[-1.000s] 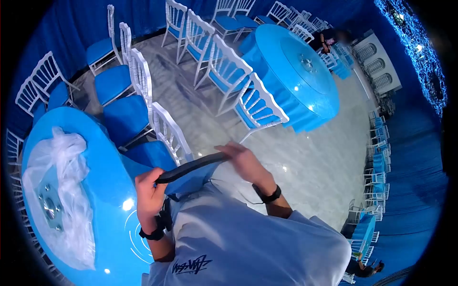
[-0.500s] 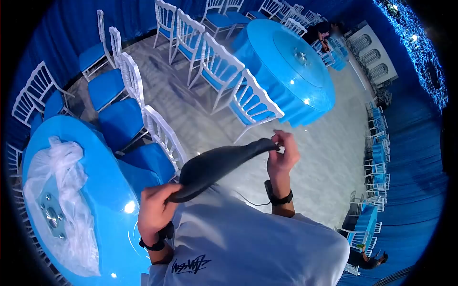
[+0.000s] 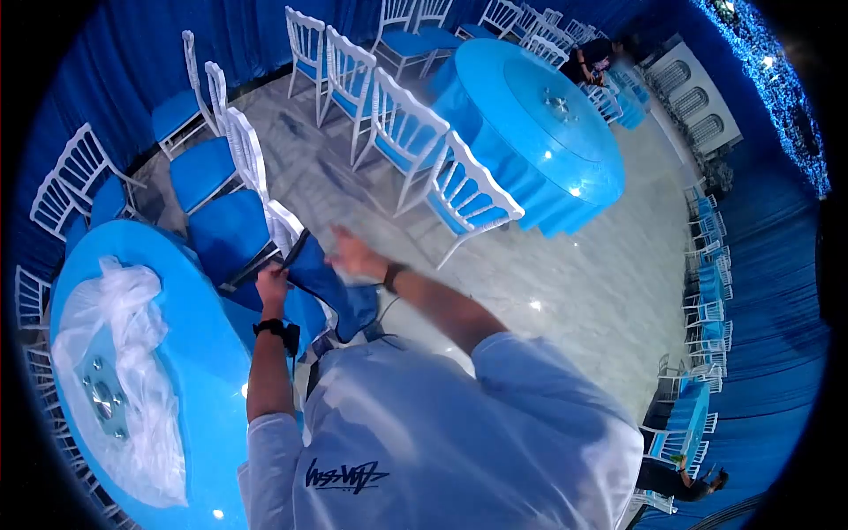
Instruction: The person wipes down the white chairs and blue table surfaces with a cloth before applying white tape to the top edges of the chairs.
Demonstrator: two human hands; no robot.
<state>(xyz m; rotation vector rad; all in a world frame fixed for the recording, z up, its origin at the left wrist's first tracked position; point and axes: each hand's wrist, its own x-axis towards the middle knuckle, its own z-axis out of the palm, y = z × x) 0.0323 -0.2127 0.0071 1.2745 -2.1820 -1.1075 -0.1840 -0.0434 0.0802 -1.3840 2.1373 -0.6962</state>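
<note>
My left hand (image 3: 272,284) is closed on a dark cloth (image 3: 329,281) beside the back of a white chair (image 3: 284,228). The cloth is draped or hanging by that chair, its lower part loose above the floor, and a narrow dark strip of it runs past my left fingers. To the right of the cloth, my right hand (image 3: 358,256) is slightly blurred, thumb and fingers apart, with nothing visible in it. Each wrist has a black band.
A round table (image 3: 216,380) with sheer white fabric (image 3: 132,309) stands at the left. Another round table (image 3: 477,79) with white chairs (image 3: 411,124) is ahead. One person (image 3: 594,62) is at the far end, another (image 3: 676,479) at lower right.
Both hands have moved forward and left, bringing the cloth to the chair. My right hand has let go of its end. The cloth, stretched between my hands before, now hangs down.
</note>
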